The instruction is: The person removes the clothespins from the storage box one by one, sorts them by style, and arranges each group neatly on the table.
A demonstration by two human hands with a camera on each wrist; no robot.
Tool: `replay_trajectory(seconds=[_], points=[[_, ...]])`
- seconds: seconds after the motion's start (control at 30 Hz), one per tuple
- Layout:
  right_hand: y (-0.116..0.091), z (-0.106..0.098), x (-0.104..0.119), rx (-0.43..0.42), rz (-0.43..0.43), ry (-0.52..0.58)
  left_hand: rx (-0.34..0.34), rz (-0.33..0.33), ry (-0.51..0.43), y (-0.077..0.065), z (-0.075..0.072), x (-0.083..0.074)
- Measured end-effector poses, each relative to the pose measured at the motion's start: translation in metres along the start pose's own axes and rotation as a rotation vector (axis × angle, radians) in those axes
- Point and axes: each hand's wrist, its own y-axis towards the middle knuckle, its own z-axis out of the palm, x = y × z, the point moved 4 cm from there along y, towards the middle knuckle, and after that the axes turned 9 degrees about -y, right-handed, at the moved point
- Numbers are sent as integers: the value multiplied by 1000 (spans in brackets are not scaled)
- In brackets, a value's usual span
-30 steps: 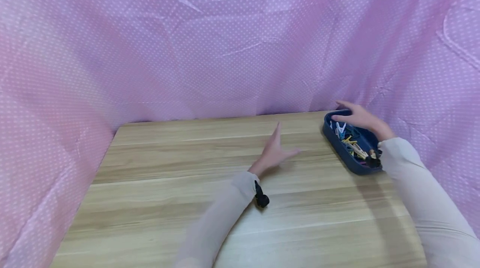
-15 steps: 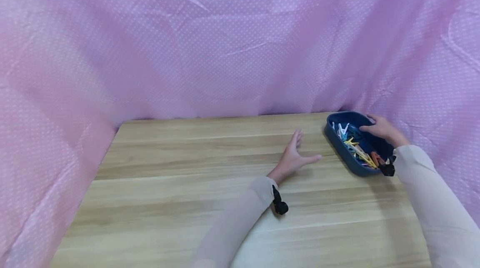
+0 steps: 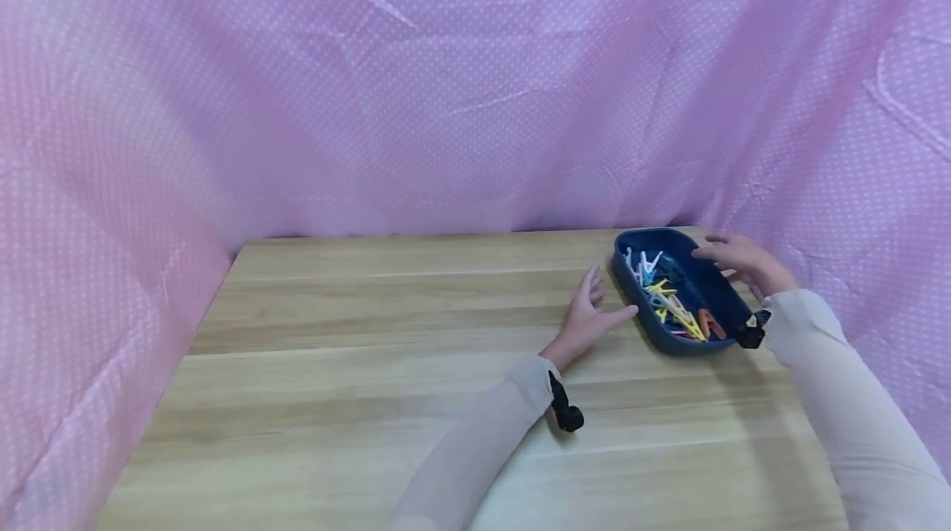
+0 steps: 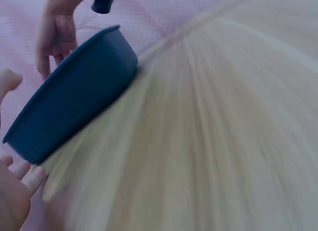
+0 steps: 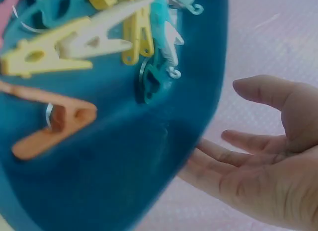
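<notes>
A dark blue rectangular tub stands at the table's far right with several clothespins in it. Among them are an orange clothespin, a yellow clothespin and white and teal ones. My right hand is at the tub's right side, fingers extended along the outside of the wall and thumb held apart; fingertip contact is partly hidden. To the left of the tub is my left hand, fingers and thumb spread toward its outer wall. In the left wrist view, its fingertips lie close to the tub's lower end; whether they touch I cannot tell.
The wood-grain table stretches out to the left. Pink dotted cloth hangs behind the table and along both sides. A black wrist camera is strapped at the left cuff, another at the right.
The tub has slid left toward my left hand. My right hand went from over the tub to its right side and then left with it. My left hand moved right, then nearly stopped.
</notes>
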Motion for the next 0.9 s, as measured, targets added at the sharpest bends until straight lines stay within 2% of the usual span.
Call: replay_trajectory(seconds=[0.1, 0.23, 0.33, 0.4, 0.53, 0.6, 0.77, 0.9], points=[[2, 9, 7, 33, -30, 41, -49, -34, -7, 3, -3, -1], [11, 18, 17, 70, -112, 76, -62, -50, 14, 6, -16, -6], [15, 25, 26, 59, -170, 116, -58, -41, 26, 7, -27, -9], [16, 31, 33, 21, -198, 148, -60, -29, 18, 7, -35, -11], [19, 44, 49, 16, -236, 192, -48, -19, -9, 7, -58, -18], [21, 52, 55, 39, -253, 211, -38, -18, -11, 6, -72, -23], [26, 73, 69, 91, -293, 302, 8, -29, 39, 1, -108, -36], [31, 87, 83, 88, -311, 378, 46, -49, 71, -2, -136, -47]])
